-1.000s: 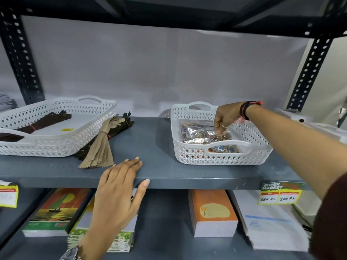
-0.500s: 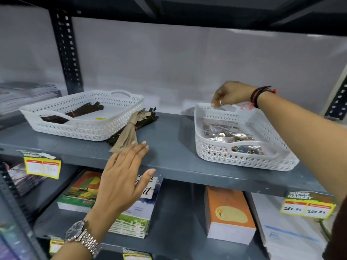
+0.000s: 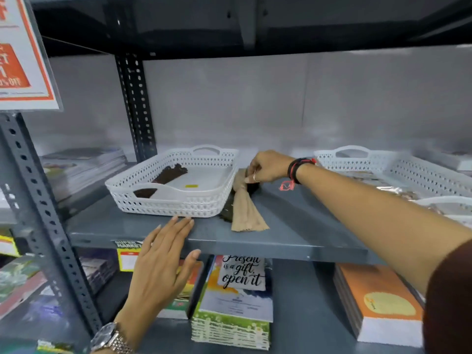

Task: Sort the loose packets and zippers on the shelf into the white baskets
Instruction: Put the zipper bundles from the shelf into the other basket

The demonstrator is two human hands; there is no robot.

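The person's right hand (image 3: 267, 166) is reaching across the grey shelf (image 3: 293, 226), its fingers (image 3: 251, 175) pinching together on the tied top of a beige zipper bundle (image 3: 245, 210) lying just beside the left white basket (image 3: 176, 185). A dark zipper bundle (image 3: 166, 178) is lying inside that basket. The left hand (image 3: 163, 256) is hovering at the shelf's front edge, fingers apart and holding nothing.

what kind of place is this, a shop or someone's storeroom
Most likely a shop, probably a stationery or general store. A price tag headed "super market" hangs on the shelf edge, an orange offer sign hangs at upper left, and stacked notebooks fill the shelf below.
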